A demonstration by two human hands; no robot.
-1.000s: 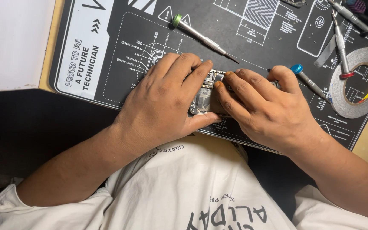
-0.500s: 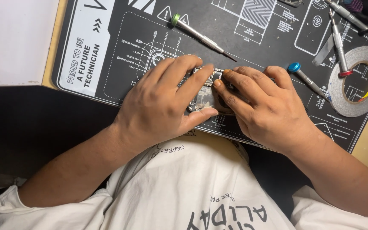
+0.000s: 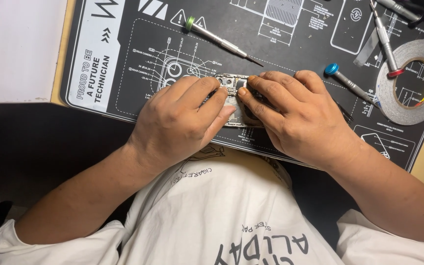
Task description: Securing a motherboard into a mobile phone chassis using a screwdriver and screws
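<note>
Both hands pinch a small metal phone frame on the black mat: left hand from nine o'clock, right hand from three. A green-capped screwdriver lies at twelve, a tape roll at three.

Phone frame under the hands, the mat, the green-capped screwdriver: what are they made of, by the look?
Phone frame: likely bare metal, silvery and glinting, mostly hidden by the left hand and right hand. Mat: looks like matte black rubber or silicone, no glare, white printed diagrams. Green-capped screwdriver: shiny metal shaft, cap probably plastic or anodised metal; cannot tell which.
</note>
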